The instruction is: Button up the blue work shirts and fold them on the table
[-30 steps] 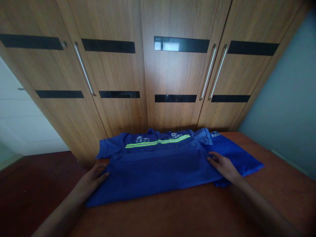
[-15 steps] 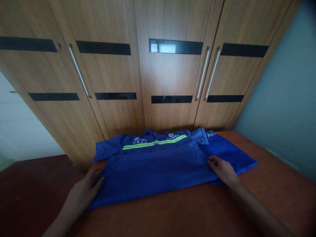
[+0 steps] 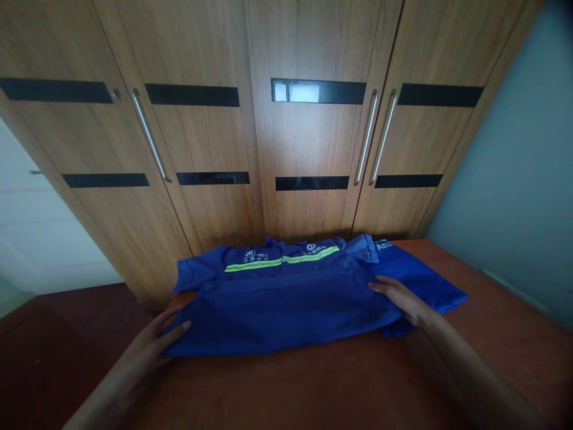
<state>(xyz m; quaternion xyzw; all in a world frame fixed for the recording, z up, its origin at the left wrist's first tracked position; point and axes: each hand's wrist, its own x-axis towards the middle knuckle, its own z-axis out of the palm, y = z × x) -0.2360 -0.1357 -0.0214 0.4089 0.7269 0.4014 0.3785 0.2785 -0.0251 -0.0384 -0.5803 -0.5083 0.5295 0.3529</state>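
A blue work shirt (image 3: 290, 298) with a yellow-green reflective stripe lies folded across a brown wooden table (image 3: 313, 388), its collar toward the wardrobe. My left hand (image 3: 154, 343) rests at the shirt's left edge, fingers stretched out flat against the folded cloth. My right hand (image 3: 400, 298) lies flat on the shirt's right side, fingers extended over the fold, with a sleeve spreading out to its right.
A tall wooden wardrobe (image 3: 277, 131) with long metal handles and black stripes stands right behind the table. A grey-blue wall (image 3: 528, 179) closes the right side. Dark red floor (image 3: 49, 346) shows at the left, beside a white wall.
The shirt's near edge has shifted farther from me. Both hands moved with it, the left sliding in at the left edge and the right stretching flat.
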